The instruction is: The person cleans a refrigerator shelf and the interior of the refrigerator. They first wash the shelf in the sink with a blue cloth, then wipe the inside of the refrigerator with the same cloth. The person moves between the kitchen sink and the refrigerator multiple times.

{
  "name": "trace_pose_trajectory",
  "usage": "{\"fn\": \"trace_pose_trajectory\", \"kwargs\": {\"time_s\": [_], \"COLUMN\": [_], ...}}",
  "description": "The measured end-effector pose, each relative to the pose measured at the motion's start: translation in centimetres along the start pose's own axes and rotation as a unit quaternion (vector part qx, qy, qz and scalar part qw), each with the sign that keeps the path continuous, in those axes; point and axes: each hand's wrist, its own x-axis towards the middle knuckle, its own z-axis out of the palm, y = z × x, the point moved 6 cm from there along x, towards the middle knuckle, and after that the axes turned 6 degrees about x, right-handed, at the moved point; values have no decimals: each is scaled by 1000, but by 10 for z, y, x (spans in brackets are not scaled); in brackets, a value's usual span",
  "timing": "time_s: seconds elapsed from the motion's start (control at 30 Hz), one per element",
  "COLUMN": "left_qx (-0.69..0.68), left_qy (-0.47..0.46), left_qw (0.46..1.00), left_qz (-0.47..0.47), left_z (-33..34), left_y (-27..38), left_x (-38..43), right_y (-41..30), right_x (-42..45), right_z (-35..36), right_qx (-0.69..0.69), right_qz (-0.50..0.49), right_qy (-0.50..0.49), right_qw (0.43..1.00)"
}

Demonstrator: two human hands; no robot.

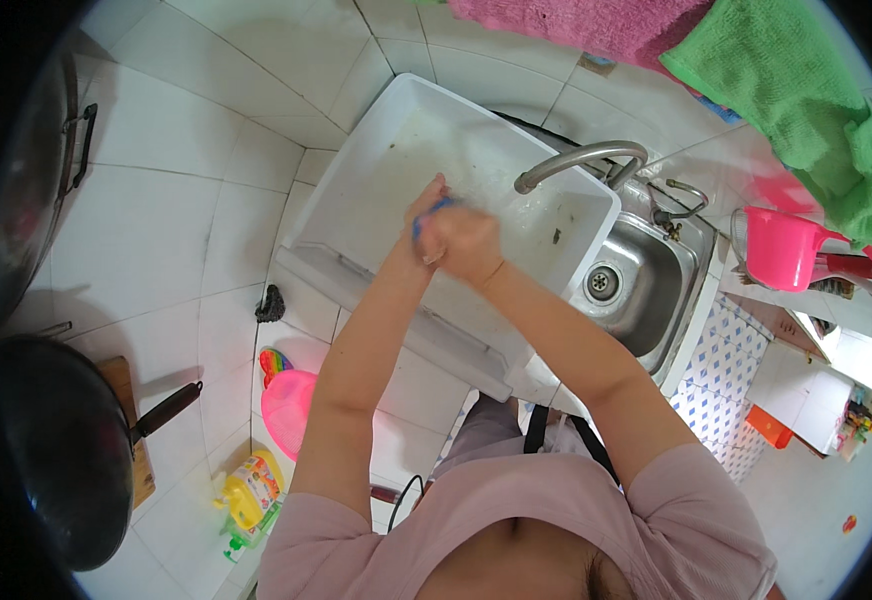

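Observation:
Both my hands meet over a large white plastic basin (361, 180), which sits tilted across the sink area. My right hand (469, 238) is blurred and closed around a small blue and pink cloth or sponge (421, 227). That item presses against my left hand (425, 204), near the wrist. My right hand partly covers the left, so the left fingers' grip cannot be made out. Wet film and a few dark bits (556, 236) lie on the basin's floor. A curved metal faucet (582, 159) reaches over the basin, right of my hands.
Right of the basin is a stainless steel sink (642, 277). A pink plastic scoop (781, 247) stands beyond it, below a green towel (796, 97). At left are a black frying pan (60, 450), a yellow bottle (254, 487), a pink colander (286, 409) and a dark scrubber (271, 304).

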Motion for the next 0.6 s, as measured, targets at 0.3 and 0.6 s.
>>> {"fn": "trace_pose_trajectory", "kwargs": {"time_s": [0.3, 0.6], "left_qx": [439, 548], "left_qy": [285, 175], "left_qw": [837, 816], "left_qz": [161, -49], "left_z": [-23, -45], "left_y": [62, 8], "left_x": [-32, 35], "right_y": [174, 134], "right_x": [-38, -79], "right_z": [-43, 38], "right_qx": [-181, -260], "right_qz": [457, 254], "right_qy": [-97, -397], "right_qw": [865, 843]}}
